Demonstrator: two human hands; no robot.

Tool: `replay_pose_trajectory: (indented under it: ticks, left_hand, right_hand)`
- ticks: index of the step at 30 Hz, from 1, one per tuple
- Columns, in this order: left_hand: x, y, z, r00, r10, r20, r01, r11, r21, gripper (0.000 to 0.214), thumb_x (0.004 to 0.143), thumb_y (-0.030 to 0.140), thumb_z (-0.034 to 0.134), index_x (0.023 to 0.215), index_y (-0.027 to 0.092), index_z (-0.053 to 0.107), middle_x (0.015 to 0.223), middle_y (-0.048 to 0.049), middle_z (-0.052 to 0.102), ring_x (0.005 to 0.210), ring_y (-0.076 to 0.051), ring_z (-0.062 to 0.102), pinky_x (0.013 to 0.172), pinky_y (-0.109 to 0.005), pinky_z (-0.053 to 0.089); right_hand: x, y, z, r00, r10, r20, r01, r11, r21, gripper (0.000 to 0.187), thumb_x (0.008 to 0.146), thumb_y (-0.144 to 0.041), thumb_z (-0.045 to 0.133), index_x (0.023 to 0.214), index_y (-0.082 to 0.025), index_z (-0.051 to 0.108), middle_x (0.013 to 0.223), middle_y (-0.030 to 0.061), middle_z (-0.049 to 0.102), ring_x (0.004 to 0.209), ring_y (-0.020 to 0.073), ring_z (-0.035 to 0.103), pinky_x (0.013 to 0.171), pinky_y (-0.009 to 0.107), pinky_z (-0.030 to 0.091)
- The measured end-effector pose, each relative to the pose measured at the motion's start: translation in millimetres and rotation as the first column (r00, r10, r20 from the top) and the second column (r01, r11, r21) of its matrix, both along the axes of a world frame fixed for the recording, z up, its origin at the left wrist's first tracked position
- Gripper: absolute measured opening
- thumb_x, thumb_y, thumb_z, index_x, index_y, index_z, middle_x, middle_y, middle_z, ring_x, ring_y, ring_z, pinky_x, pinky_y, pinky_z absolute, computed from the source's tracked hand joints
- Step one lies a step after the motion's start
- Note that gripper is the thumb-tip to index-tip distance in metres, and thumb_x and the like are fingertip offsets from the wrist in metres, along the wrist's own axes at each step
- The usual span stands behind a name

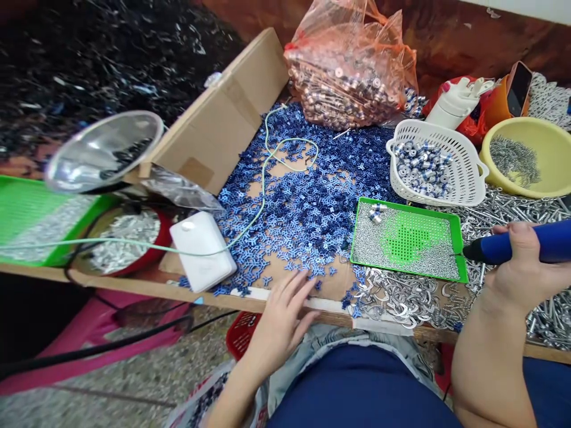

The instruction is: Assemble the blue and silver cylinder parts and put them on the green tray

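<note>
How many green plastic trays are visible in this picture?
2. One green tray lies just left of the blue electric screwdriver in the right hand; the other tray is at the left edge, partly outside the picture. More may be hidden.

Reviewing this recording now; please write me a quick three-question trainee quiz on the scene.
1. Which hand grips the blue tool?
2. True or false: the white basket stands inside the yellow bowl.
3. What is the left hand nearest to?
a) small blue parts
b) the steel bowl
c) the orange bag

Key:
1. The right hand.
2. False; the white basket is beside the yellow bowl.
3. a
</note>
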State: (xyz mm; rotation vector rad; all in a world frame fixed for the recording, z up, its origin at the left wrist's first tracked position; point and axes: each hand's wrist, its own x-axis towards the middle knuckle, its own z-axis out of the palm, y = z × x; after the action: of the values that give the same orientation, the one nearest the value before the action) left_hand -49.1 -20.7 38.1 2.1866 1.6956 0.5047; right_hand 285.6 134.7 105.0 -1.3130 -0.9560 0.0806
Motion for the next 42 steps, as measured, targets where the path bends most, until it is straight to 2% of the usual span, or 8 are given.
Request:
replay_pose_trajectory:
  ticks: [2, 6, 13, 17, 21, 24, 28, 42]
  left_hand:
    - [12.1, 10.0, -20.8, 0.984, 0.028, -0.174, -0.006, 0.992, 0.128, 0.053, 0.089, 0.035, 0.047, 0.136, 0.012, 0.04, 0.14, -0.022, 0.043, 0.134, -0.038, 0.03, 0.104, -0.061, 0.027]
    - [29.7, 27.9, -44.4, 0.952, 0.068, -0.299, -0.015, 0.984, 0.176, 0.074, 0.087, 0.045, 0.046, 0.144, 0.007, 0.018, 0.147, -0.0245, 0.029, 0.14, -0.039, 0.009, 0.108, -0.062, 0.014]
    - [47.7, 61.5, -30.7, 0.991, 0.039, -0.127, -0.01, 0.975, 0.223, 0.078, 0.089, 0.05, 0.038, 0.146, 0.012, 0.003, 0.147, -0.0245, 0.027, 0.14, -0.039, 0.008, 0.106, -0.065, 0.016]
    - [30.0, 64.5, -4.1, 0.981, 0.104, 0.164, -0.152, 0.938, 0.312, 0.058, 0.092, 0.04, 0.04, 0.142, 0.016, 0.024, 0.144, -0.0208, 0.035, 0.136, -0.032, 0.027, 0.105, -0.054, 0.03]
    - [-4.2, 42.7, 13.6, 0.955, 0.183, 0.233, -0.231, 0.953, 0.198, 0.018, 0.088, 0.026, 0.051, 0.103, 0.02, 0.061, 0.096, -0.0063, 0.068, 0.09, -0.019, 0.062, 0.08, -0.033, 0.05]
    - [-21.2, 19.2, 14.9, 0.975, 0.178, 0.133, -0.175, 0.984, -0.03, 0.014, 0.087, 0.028, 0.051, 0.09, 0.02, 0.063, 0.083, -0.0031, 0.068, 0.077, -0.018, 0.062, 0.069, -0.029, 0.05]
    - [-24.5, 0.2, 8.6, 0.957, 0.289, 0.027, -0.279, 0.941, -0.192, 0.02, 0.084, 0.034, 0.053, 0.096, 0.021, 0.061, 0.089, -0.0035, 0.066, 0.078, -0.019, 0.062, 0.07, -0.03, 0.049]
    - [-12.6, 5.6, 12.6, 0.97, 0.233, 0.073, -0.209, 0.947, -0.243, 0.016, 0.085, 0.032, 0.052, 0.077, 0.022, 0.062, 0.071, 0.0008, 0.066, 0.066, -0.016, 0.061, 0.063, -0.026, 0.046]
  right_hand:
    - [0.0, -0.1, -1.2, 0.998, 0.048, -0.041, -0.045, 0.996, 0.081, 0.092, 0.046, -0.03, 0.069, 0.123, -0.018, 0.02, 0.097, 0.0047, 0.052, 0.07, 0.0165, 0.056, 0.066, 0.047, 0.054]
    - [-2.7, -2.3, -0.6, 0.99, 0.107, -0.091, -0.096, 0.988, 0.119, 0.086, 0.047, -0.022, 0.073, 0.119, -0.014, 0.029, 0.086, 0.0012, 0.056, 0.066, 0.0169, 0.058, 0.066, 0.046, 0.053]
    - [-15.8, -3.6, 5.8, 0.982, 0.154, -0.111, -0.146, 0.986, 0.078, 0.078, 0.052, -0.022, 0.074, 0.116, -0.012, 0.032, 0.077, -0.002, 0.057, 0.061, 0.0154, 0.057, 0.067, 0.043, 0.054]
    - [-17.1, -6.0, 6.9, 0.963, 0.226, -0.148, -0.22, 0.974, 0.057, 0.073, 0.054, -0.02, 0.072, 0.115, -0.012, 0.033, 0.077, 0.0, 0.06, 0.068, 0.0167, 0.059, 0.078, 0.046, 0.051]
    - [-9.5, -9.4, 8.0, 0.968, 0.248, -0.026, -0.241, 0.958, 0.158, 0.067, 0.054, -0.021, 0.064, 0.118, -0.016, 0.042, 0.093, 0.0041, 0.059, 0.089, 0.0241, 0.062, 0.086, 0.052, 0.047]
    - [-3.5, -10.7, 12.3, 0.964, 0.251, 0.083, -0.263, 0.941, 0.215, 0.063, 0.055, -0.02, 0.059, 0.117, -0.015, 0.054, 0.103, 0.0058, 0.059, 0.104, 0.029, 0.057, 0.098, 0.056, 0.037]
    - [2.6, -13.9, 15.1, 0.961, 0.202, 0.186, -0.24, 0.947, 0.215, 0.064, 0.055, -0.024, 0.055, 0.119, -0.019, 0.058, 0.113, 0.0039, 0.059, 0.117, 0.0326, 0.048, 0.105, 0.059, 0.027]
    - [30.0, -48.1, -3.7, 0.971, -0.045, 0.236, 0.011, 0.99, 0.141, 0.065, 0.049, -0.019, 0.058, 0.113, -0.028, 0.053, 0.109, 0.0044, 0.062, 0.107, 0.0288, 0.056, 0.096, 0.057, 0.04]
